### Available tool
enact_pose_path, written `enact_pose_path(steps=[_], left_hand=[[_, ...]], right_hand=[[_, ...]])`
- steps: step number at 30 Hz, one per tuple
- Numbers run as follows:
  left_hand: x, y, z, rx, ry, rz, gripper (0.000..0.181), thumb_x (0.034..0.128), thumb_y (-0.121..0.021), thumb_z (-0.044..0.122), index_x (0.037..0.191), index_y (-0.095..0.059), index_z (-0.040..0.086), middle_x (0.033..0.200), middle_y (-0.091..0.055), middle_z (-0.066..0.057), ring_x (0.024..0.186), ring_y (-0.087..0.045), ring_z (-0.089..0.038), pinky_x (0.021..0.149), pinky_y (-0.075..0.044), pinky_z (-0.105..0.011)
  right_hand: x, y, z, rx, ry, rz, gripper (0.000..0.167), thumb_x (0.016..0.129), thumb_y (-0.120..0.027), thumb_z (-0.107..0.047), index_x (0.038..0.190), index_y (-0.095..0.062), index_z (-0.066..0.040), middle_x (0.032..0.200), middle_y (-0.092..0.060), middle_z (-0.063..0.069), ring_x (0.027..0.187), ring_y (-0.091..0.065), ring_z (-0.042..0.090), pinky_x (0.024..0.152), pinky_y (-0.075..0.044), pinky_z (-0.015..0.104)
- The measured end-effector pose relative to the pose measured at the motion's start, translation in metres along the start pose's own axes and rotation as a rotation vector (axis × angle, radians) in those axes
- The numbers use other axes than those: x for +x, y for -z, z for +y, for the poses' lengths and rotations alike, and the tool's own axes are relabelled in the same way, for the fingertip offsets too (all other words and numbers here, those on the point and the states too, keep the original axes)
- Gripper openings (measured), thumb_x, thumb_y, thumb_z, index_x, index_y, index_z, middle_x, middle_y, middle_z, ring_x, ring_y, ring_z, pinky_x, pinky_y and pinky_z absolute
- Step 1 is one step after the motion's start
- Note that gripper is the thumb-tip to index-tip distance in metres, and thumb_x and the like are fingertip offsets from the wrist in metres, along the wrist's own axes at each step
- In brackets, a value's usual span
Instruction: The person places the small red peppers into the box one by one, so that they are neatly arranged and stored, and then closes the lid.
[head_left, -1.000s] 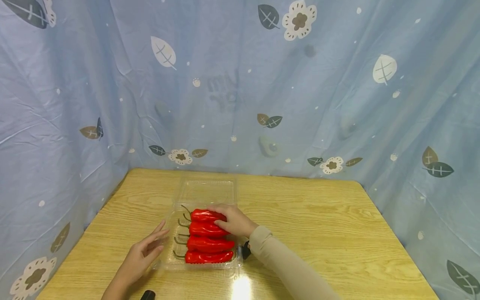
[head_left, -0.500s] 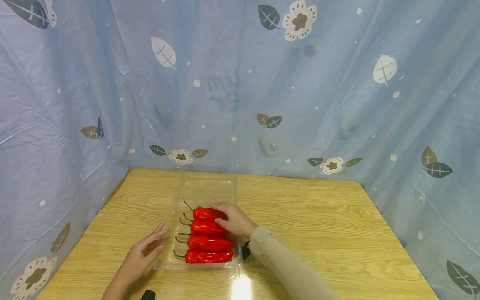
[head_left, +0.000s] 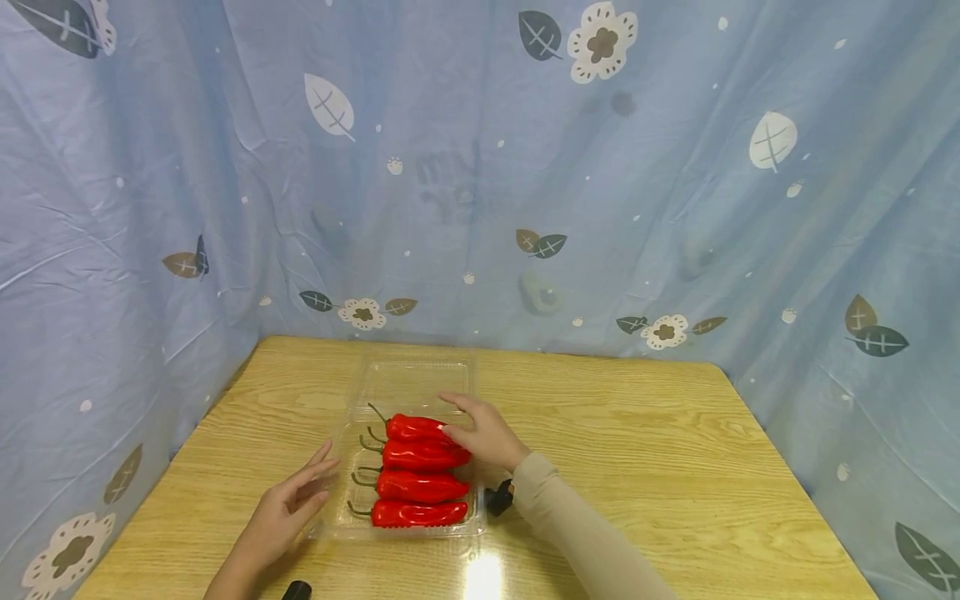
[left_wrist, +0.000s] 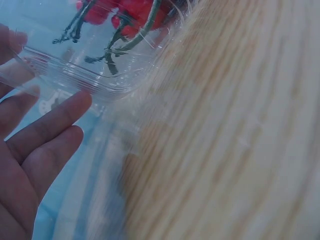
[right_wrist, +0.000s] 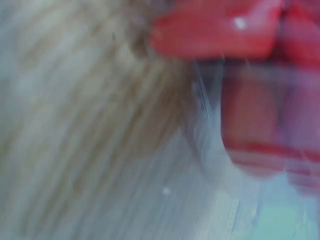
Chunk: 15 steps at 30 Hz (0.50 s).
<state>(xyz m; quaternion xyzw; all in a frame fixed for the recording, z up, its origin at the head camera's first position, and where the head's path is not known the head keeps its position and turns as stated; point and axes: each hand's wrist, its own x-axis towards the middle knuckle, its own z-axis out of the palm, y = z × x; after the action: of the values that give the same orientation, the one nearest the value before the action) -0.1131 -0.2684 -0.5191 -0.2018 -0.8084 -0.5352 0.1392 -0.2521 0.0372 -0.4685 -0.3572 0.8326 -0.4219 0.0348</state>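
Observation:
Several red peppers [head_left: 420, 486] with green stems lie side by side in a clear plastic clamshell container [head_left: 408, 533]. Its transparent lid [head_left: 416, 383] is folded back on the far side. My right hand [head_left: 486, 432] is over the right end of the farthest pepper, fingers extended and holding nothing; whether the thumb still touches that pepper is unclear. At the container's left side, my left hand [head_left: 277, 517] has its fingers spread. The left wrist view shows those fingers [left_wrist: 50, 125] by the clear wall. The right wrist view is blurred, showing red peppers [right_wrist: 215, 32] but no hand.
The container stands on a light wood-grain table [head_left: 615, 467]. A blue curtain [head_left: 480, 208] with leaf and flower prints hangs behind and at both sides. A black device [head_left: 500, 498] sits beneath the right wrist, and another black piece [head_left: 297, 590] is near the left forearm.
The farthest peppers shifted slightly away and to the right under my right hand. That hand has since let go and moved up and right. My left hand stays put.

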Motion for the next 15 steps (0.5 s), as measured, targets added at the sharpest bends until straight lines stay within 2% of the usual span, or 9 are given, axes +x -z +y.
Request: enact_pose_path(steps=[3,8,15], left_hand=[[-0.001,0.000,-0.001,0.000,-0.003,0.003,0.038,0.0914,-0.053,-0.009,0.129,-0.049,-0.012,0.150,-0.031,-0.021,0.113,-0.058,0.000,0.087,-0.048,-0.008],[-0.001,0.000,-0.002,0.013,-0.003,0.007,0.038,0.0915,-0.053,-0.008,0.129,-0.050,-0.011,0.151,-0.031,-0.020,0.113,-0.057,0.000,0.087,-0.048,-0.008],[-0.001,-0.001,-0.002,0.028,0.005,0.013,0.038,0.0914,-0.054,-0.007,0.129,-0.051,-0.010,0.149,-0.031,-0.022,0.112,-0.058,0.000,0.087,-0.048,-0.008]], right_hand=[[0.000,0.006,0.006,0.052,-0.015,0.039,0.050,0.094,-0.060,-0.018,0.142,-0.045,-0.010,0.144,-0.046,0.012,0.128,-0.046,0.037,0.106,-0.041,0.049],[0.001,0.013,0.018,0.127,-0.060,0.124,0.051,0.093,-0.062,-0.017,0.140,-0.046,-0.005,0.144,-0.046,0.014,0.132,-0.044,0.032,0.111,-0.037,0.043],[0.007,0.021,0.037,0.239,-0.119,0.213,0.052,0.093,-0.061,-0.011,0.139,-0.043,0.004,0.143,-0.044,0.022,0.133,-0.041,0.036,0.111,-0.035,0.045]])
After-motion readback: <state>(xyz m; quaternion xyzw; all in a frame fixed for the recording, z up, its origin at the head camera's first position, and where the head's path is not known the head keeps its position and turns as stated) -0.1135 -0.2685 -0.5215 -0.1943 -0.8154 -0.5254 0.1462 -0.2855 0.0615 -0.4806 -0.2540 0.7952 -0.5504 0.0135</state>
